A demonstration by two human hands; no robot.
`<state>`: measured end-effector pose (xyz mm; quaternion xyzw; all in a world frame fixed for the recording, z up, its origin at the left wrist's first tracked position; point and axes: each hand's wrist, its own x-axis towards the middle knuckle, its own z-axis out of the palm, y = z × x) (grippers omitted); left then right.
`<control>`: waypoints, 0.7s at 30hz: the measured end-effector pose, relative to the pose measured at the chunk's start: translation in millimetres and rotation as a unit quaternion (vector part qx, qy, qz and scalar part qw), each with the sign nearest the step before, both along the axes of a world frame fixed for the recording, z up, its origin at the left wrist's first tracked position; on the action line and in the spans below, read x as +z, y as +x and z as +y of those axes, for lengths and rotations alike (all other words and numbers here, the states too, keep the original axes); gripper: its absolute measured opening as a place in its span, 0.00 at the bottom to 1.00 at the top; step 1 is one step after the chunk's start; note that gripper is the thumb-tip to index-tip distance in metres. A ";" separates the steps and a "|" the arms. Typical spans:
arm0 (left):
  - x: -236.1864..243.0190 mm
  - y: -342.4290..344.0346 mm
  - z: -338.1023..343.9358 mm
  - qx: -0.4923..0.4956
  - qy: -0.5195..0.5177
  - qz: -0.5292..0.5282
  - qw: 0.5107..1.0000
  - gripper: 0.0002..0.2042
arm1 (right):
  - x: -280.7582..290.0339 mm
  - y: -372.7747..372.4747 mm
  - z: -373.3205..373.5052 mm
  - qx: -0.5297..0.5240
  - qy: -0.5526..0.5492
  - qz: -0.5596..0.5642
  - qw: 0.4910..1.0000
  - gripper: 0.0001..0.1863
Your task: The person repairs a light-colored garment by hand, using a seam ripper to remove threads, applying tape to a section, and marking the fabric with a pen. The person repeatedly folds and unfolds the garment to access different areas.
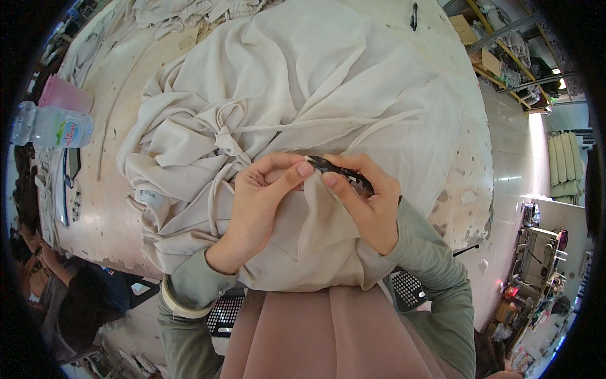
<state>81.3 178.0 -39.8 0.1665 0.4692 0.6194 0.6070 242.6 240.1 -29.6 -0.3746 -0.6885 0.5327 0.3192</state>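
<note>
A large cream-coloured cloth garment (303, 69) lies bunched over the table and hangs off its near edge toward my lap. A knotted bow of fabric ties (228, 136) sits on it left of centre. My left hand (255, 199) pinches a bit of the cloth between thumb and index finger. In my right hand (375, 205) is a pair of black thread snips (328, 165), with the tip right at the left fingertips. The snips' blades are partly hidden by the fingers. A white label (151, 197) shows on the garment's left side.
Along the left side stand a clear water bottle (63, 127) and a pink container (68, 96). A dark pen-like object (414, 17) lies at the far right of the worn table (470, 158). More cloth (189, 12) is heaped at the far edge. Another person's arm (53, 262) shows at lower left.
</note>
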 end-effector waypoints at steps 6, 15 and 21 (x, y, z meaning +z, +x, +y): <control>1.2 -0.6 -0.3 -0.005 0.001 0.002 1.000 0.09 | 3.1 2.0 1.8 0.018 0.008 -0.010 1.000 0.12; 3.4 -2.4 -2.0 -0.026 0.028 -0.022 0.999 0.08 | 3.0 -0.1 1.5 0.012 0.041 -0.001 0.999 0.10; 3.6 -3.2 -2.2 -0.032 0.017 -0.021 0.999 0.08 | 5.5 1.5 1.5 0.010 0.038 -0.018 0.999 0.10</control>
